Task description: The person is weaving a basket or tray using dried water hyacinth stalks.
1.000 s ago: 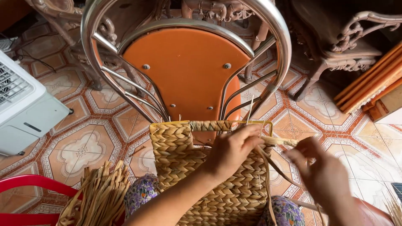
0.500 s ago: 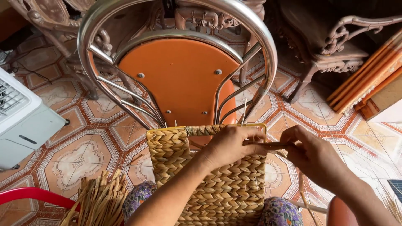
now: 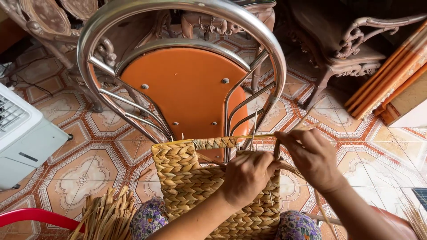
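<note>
The woven basket rests on the person's lap, just before the chair on the floor. Both hands sit at the basket's rim: left hand, right hand beside it. A straw bundle lies left of the basket; a fan unit stands at the far left; carved furniture stands behind, to the right.

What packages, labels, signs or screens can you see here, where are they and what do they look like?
Cardboard box: far right edge, on the floor beside leaning orange slats; brown and boxy, pale face, only partly in view.
White appliance: left edge, on the tiled floor; boxy, with a grille and a small dark slot, no screen visible.
No labels, signs or screens show.
</note>
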